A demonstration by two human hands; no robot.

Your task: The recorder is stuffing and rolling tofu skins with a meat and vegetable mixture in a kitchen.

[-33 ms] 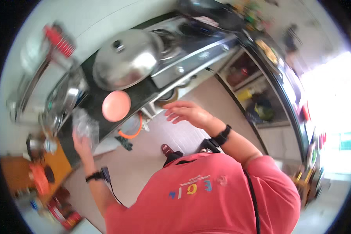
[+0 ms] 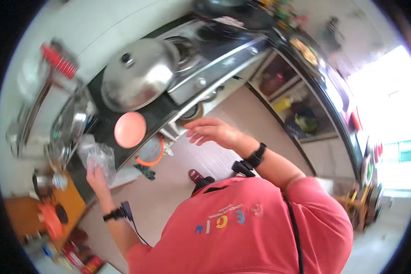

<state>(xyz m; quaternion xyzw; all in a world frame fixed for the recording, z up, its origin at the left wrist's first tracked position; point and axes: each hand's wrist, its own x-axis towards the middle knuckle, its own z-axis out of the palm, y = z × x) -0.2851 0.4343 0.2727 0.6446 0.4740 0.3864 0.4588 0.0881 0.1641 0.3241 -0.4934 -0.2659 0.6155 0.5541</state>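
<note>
At the left, my left hand (image 2: 97,177) grips a crumpled clear plastic bag (image 2: 100,157) over the dark counter's front edge. Just right of the bag, a round pink dish (image 2: 130,129) rests on the counter; I cannot tell whether it is a plate or a bowl. My right hand (image 2: 217,133) hovers in front of the counter with its fingers apart and nothing in them. Behind the dish sits a large domed steel lid (image 2: 140,75) with a black knob, hiding what lies beneath it.
A gas stove (image 2: 187,55) stands right of the lid, with a dark wok (image 2: 233,20) at its far end. An orange-rimmed container (image 2: 150,153) is below the counter edge. A side counter with open shelves (image 2: 301,109) runs along the right; a wooden surface (image 2: 71,189) is at left.
The whole view has shifted a little, the counter's things appearing lower and further left. My left hand still grips the bag, and my right hand stays in the air with fingers apart.
</note>
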